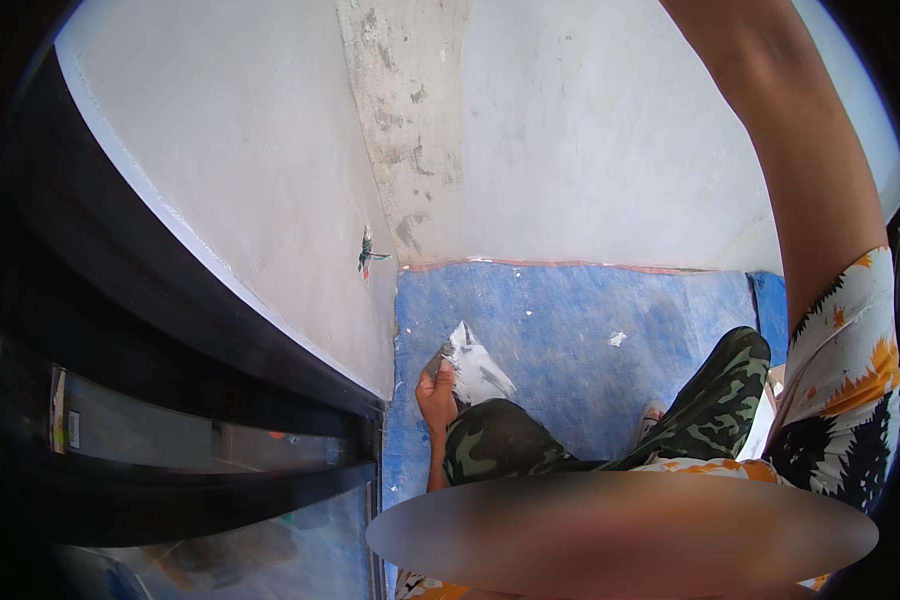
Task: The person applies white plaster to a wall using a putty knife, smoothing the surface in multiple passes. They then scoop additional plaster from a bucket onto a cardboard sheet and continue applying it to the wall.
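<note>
Low by my left knee, my left hand [437, 395] is closed on the near edge of a flat putty blade [482, 372]. The blade is smeared with white paste and has grey patches. Its thumb lies over the top face; the other fingers are mostly hidden under it. My right arm [805, 130] reaches up past the top edge on the right, so the right hand is out of the picture. Ahead, the far wall [610, 130] is coated whitish, with a rougher, grey-flecked strip [405, 120] beside the corner.
Wires [369, 255] stick out of the left wall [240, 150]. A dark-framed glazed panel [220, 395] stands close on my left. Blue sheeting [570, 320] covers the floor, with white scraps [617, 340] on it. My camouflage-clad legs [710, 400] are bent below me.
</note>
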